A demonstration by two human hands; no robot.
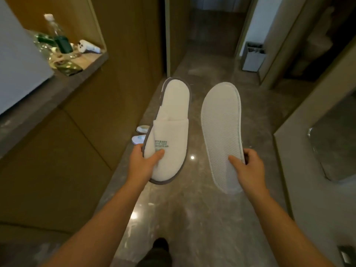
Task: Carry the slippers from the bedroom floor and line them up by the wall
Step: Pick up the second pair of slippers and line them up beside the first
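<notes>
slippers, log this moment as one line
left hand: holds slipper top up | right hand: holds slipper sole up | pair on floor by wall

Terry-cloth slipper (pixel 169 120); ribbed sole (pixel 221 132); glossy marble floor (pixel 192 209).

Hotel rm entry hall, marble floor (pixel 192 218), minibar shelf (pixel 92 60) w/ bottles (pixel 57 35), disposable slippers (pixel 169 120)

The slipper in my left hand (pixel 143 166) is white (pixel 171 120) with a grey edge binding and small green print on the strap. The slipper in my right hand (pixel 248 170) shows its sole (pixel 221 130), white with a fine ribbed pattern. The floor (pixel 192 209) is glossy grey-brown marble with pale veining. The cabinets (pixel 96 132) are olive-brown. 2 more white slippers (pixel 141 134) lie beside them.
</notes>
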